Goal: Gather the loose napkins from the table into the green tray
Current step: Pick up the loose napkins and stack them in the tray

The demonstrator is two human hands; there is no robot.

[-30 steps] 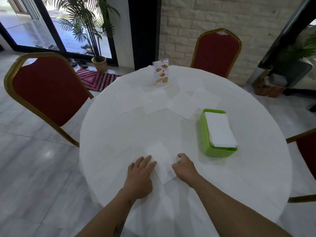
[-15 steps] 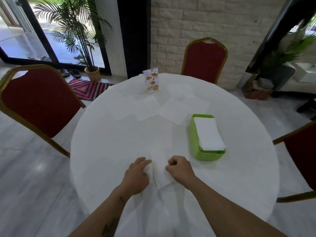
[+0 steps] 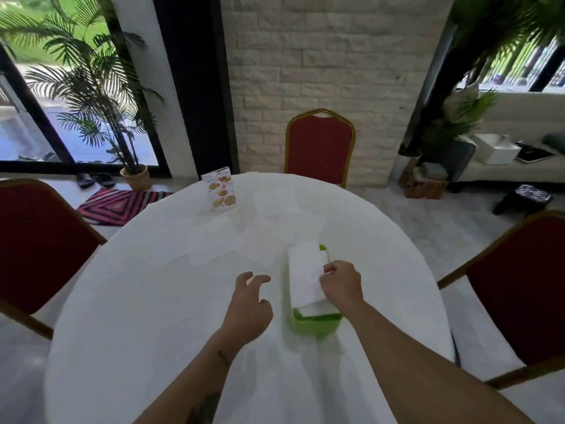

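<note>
Right hand [image 3: 341, 283] pinches a folded napkin [image 3: 305, 275] at its right edge, fingers curled, holding it over the green tray [image 3: 316, 324]. Napkin covers most of the tray; only the near wall and a far-right corner bit show green. A white stack edge shows under the napkin at the near end; whether the napkin touches it, can't tell. Left hand [image 3: 249, 304] hovers beside the tray, fingers loosely spread, holding nothing. Loose napkins [image 3: 211, 243] lie mid-table toward the far side, white on the white table [image 3: 137, 316], edges faint, count unclear. Menu card [image 3: 220, 191] stands at the far edge, print unreadable. Frame blurry.
</note>
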